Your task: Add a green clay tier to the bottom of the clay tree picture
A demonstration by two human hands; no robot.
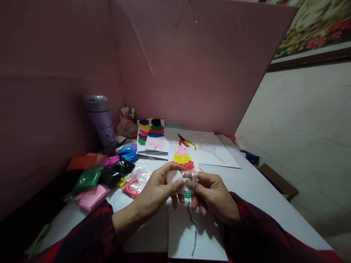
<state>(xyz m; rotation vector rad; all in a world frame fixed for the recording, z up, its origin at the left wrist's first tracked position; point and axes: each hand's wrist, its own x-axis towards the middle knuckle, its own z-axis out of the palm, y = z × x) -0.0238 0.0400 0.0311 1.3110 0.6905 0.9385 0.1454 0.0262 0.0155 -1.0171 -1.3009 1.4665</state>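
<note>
My left hand [157, 188] and my right hand [212, 193] meet above a white sheet [181, 233] that bears a black line and layers of pink, yellow and red clay. Together they grip a clear plastic bag of white clay [181, 179]. The left fingers pinch the white lump, and the right fingers hold the bag's crinkled clear end. A bit of green clay [187, 195] shows just below the hands.
Bags of clay in several colours [104, 171] lie at the left. A purple flask [100, 120] stands at the back left beside a colour sample card [152, 133]. Scissors [152, 157], red and yellow pliers [186, 141] and another white sheet [216, 153] lie behind. Pink partitions enclose the table.
</note>
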